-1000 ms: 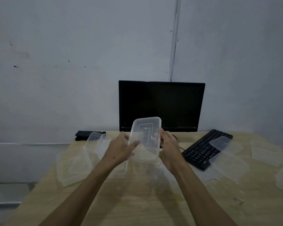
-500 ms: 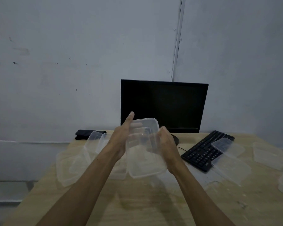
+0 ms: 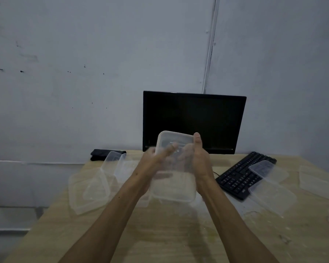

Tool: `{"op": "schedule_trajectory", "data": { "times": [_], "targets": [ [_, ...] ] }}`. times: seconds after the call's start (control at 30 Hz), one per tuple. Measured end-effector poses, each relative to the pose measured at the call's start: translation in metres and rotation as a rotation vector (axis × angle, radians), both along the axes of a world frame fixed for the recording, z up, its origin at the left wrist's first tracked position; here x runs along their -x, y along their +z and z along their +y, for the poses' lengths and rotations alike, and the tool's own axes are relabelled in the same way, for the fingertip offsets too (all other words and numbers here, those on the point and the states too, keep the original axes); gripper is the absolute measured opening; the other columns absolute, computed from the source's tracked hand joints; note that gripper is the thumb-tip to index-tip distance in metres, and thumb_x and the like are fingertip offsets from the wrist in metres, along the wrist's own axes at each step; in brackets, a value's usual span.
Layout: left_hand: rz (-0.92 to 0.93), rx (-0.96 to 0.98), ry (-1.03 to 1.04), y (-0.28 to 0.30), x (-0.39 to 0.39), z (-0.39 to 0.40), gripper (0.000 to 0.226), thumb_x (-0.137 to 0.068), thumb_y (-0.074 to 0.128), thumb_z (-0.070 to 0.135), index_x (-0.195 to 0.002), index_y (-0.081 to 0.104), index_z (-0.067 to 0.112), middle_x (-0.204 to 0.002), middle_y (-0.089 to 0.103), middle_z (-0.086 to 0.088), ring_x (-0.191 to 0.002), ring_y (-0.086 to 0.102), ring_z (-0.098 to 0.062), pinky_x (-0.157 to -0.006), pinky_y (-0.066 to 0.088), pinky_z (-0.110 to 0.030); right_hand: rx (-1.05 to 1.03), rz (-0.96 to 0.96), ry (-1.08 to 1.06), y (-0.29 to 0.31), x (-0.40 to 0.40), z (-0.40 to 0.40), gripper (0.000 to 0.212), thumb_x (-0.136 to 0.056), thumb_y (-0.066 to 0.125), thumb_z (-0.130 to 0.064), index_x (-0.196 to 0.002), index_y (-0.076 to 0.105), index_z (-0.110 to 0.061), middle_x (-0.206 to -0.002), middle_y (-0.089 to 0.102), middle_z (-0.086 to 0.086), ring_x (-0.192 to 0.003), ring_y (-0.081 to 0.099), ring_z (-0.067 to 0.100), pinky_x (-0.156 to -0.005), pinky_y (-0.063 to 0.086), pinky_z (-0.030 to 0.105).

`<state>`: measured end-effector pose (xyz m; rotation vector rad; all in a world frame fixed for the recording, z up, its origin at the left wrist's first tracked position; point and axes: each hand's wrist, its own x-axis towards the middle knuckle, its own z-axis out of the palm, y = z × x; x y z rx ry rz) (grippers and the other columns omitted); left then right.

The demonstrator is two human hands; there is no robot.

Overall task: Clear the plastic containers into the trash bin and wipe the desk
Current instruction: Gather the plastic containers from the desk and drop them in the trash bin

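Between my hands, above the middle of the wooden desk point(image 3: 160, 240), I hold clear plastic containers point(image 3: 174, 188), one in front of the other. My right hand point(image 3: 197, 160) grips their right side with the thumb up. My left hand point(image 3: 154, 162) is blurred; its fingers curl on the left side of the rear container point(image 3: 171, 138). More clear containers point(image 3: 95, 186) lie at the desk's left edge, and others point(image 3: 272, 194) rest on and beside the keyboard. No trash bin is in view.
A black monitor point(image 3: 194, 120) stands at the back against the grey wall. A black keyboard point(image 3: 237, 179) lies to its right. A dark folded cloth point(image 3: 103, 154) sits at the back left corner. Further containers point(image 3: 317, 181) lie at the far right.
The containers have tilted and come lower and nearer to me. My left hand has shifted along their left side, and my right thumb now points upward.
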<state>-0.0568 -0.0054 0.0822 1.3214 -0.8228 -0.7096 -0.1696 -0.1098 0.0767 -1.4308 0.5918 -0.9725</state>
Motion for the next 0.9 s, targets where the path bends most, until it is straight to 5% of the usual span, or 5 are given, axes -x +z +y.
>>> {"op": "schedule_trajectory", "data": {
  "times": [0.1, 0.23, 0.43, 0.6, 0.9],
  "targets": [
    [-0.061, -0.103, -0.042, -0.011, 0.016, 0.01, 0.045, -0.076, 0.087, 0.04, -0.111, 0.075, 0.014, -0.099, 0.081, -0.005, -0.089, 0.079, -0.023, -0.082, 0.064, -0.044, -0.07, 0.046, -0.085, 0.005, 0.001, -0.002, 0.079, -0.101, 0.035, -0.07, -0.095, 0.067, 0.002, -0.09, 0.073, 0.024, -0.086, 0.072, 0.039, -0.09, 0.06, 0.055],
    [0.054, -0.055, 0.109, -0.014, 0.01, 0.009, 0.044, -0.074, 0.09, 0.032, -0.106, 0.076, 0.004, -0.092, 0.081, -0.012, -0.084, 0.079, -0.029, -0.079, 0.065, -0.047, -0.118, 0.138, 0.076, 0.005, 0.01, 0.006, 0.061, -0.1, 0.038, -0.069, -0.108, 0.071, -0.019, -0.098, 0.078, 0.008, -0.089, 0.078, 0.022, -0.077, 0.064, 0.037],
    [0.223, 0.049, 0.299, -0.008, -0.009, -0.006, 0.042, -0.074, 0.091, 0.035, -0.1, 0.076, 0.004, -0.091, 0.08, -0.013, -0.085, 0.079, -0.028, -0.08, 0.064, -0.043, -0.135, 0.342, 0.261, -0.011, 0.016, 0.015, 0.062, -0.093, 0.061, -0.064, -0.117, 0.068, -0.007, -0.109, 0.073, 0.019, -0.094, 0.077, 0.028, -0.08, 0.065, 0.041],
    [0.17, 0.034, -0.199, -0.015, -0.003, 0.008, 0.048, -0.084, 0.082, 0.016, -0.126, 0.066, -0.001, -0.121, 0.075, -0.015, -0.117, 0.071, -0.028, -0.103, 0.055, -0.04, -0.162, 0.169, 0.12, -0.009, 0.019, 0.008, 0.07, -0.091, 0.06, -0.066, -0.104, 0.074, 0.001, -0.091, 0.079, 0.017, -0.085, 0.078, 0.025, -0.076, 0.065, 0.036],
    [0.118, 0.034, -0.093, -0.027, 0.007, 0.021, 0.04, -0.083, 0.081, 0.012, -0.115, 0.069, -0.009, -0.104, 0.078, -0.02, -0.101, 0.077, -0.026, -0.071, 0.056, -0.012, -0.209, 0.188, 0.08, -0.02, 0.011, 0.015, 0.074, -0.085, 0.057, -0.078, -0.097, 0.073, -0.007, -0.072, 0.069, 0.003, -0.07, 0.065, 0.014, -0.072, 0.055, 0.034]
  ]
}}
